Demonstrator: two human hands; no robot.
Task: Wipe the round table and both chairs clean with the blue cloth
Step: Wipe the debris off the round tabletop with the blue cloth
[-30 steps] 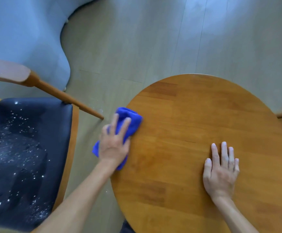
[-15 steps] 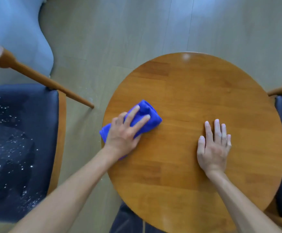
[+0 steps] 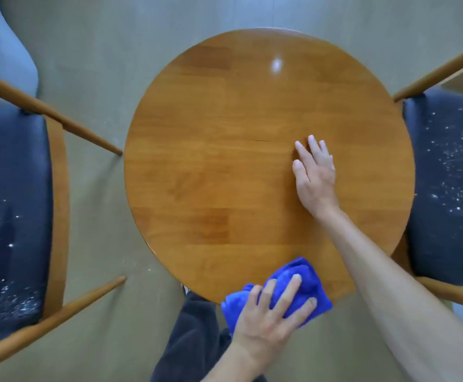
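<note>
At the near rim of the one round, glossy wooden table (image 3: 225, 166), the left hand (image 3: 269, 318) presses spread fingers on one crumpled blue cloth (image 3: 307, 277), its length slanting up-right, the right hand (image 3: 316, 177) rests flat beyond, and two speckled dark-cushioned chairs (image 3: 12, 205) (image 3: 448, 188) flank.

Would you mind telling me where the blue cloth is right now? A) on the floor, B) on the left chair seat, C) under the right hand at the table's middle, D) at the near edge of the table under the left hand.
D: the left hand presses the cloth on the table's near edge; the right hand lies flat on bare wood.
</note>
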